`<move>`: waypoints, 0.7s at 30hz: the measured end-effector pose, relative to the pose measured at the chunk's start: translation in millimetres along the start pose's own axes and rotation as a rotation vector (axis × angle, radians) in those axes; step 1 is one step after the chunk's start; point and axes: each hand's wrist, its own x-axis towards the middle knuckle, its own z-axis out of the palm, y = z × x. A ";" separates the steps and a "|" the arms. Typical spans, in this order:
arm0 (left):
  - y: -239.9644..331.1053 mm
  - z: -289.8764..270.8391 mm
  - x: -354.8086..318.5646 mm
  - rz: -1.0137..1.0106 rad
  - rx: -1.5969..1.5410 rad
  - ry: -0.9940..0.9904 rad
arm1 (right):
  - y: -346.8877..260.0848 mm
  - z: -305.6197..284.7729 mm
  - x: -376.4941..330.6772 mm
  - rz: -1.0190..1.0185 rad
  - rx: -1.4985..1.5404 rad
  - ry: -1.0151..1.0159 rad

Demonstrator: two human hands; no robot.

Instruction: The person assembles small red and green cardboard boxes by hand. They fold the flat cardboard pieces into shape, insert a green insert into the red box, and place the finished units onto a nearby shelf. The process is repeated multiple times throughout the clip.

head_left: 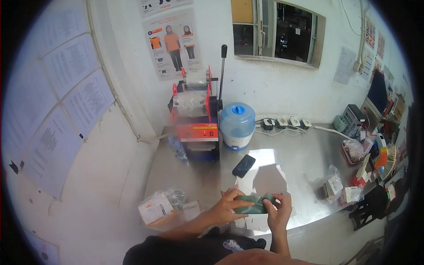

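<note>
A folded, dark green, slightly glossy piece [251, 206] is held between both hands above the near edge of the metal table. My left hand [229, 204] grips its left end, with fingers lying over the top. My right hand [279, 207] pinches its right end, the thumb pressed on a fold. Whether the green piece is leaf, plastic or paper cannot be told. White sheets [261, 179] lie on the table just beyond and beneath the hands. Past the fingers, a black phone [244, 166] rests at the sheets' left edge.
A cup-sealing machine [198, 132] with film rolls and an upright lever stands at the back left, beside a blue water jug [238, 126]. Boxes in plastic [155, 208] sit at the near left. Power sockets [282, 123] line the wall; small boxes [332, 187] lie right.
</note>
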 end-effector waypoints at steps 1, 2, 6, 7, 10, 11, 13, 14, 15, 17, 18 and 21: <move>0.2 3.2 -2.8 -0.020 -0.016 0.013 | -0.5 1.5 0.1 -0.036 -0.023 -0.002; -0.3 5.3 -5.4 -0.040 -0.031 0.027 | -3.3 2.2 -0.1 -0.072 -0.047 -0.004; -4.6 -0.4 -10.5 -0.060 -0.094 -0.034 | -8.6 -0.8 0.4 -0.257 -0.255 -0.190; -2.8 -1.8 -8.3 -0.078 -0.072 -0.002 | -18.2 -1.5 -1.1 -0.283 -0.278 -0.227; -4.7 -6.9 -3.6 -0.124 0.099 0.045 | 9.9 -3.3 -6.2 -0.213 0.007 -0.274; -6.8 -8.2 -3.7 -0.128 0.224 0.024 | 13.9 -3.6 -3.1 -0.216 0.097 -0.273; -9.0 -12.1 -4.9 -0.121 0.295 0.005 | 28.0 -17.8 -1.7 0.184 0.460 -0.076; -7.8 -16.8 -9.7 -0.119 0.249 0.008 | 42.7 -25.3 3.2 0.234 0.495 0.009; -7.8 -18.7 -14.4 -0.120 0.199 0.010 | 57.8 -35.2 8.7 0.289 0.526 0.094; -16.7 -16.5 -20.5 -0.007 0.090 0.052 | 98.1 -57.7 16.6 0.643 0.480 0.118; -21.4 -15.5 -24.2 0.047 0.038 0.073 | 122.3 -70.0 16.5 0.756 0.574 0.032; -35.0 -11.4 -38.4 0.021 0.119 -0.128 | 144.3 -93.4 -5.0 0.803 0.771 -0.379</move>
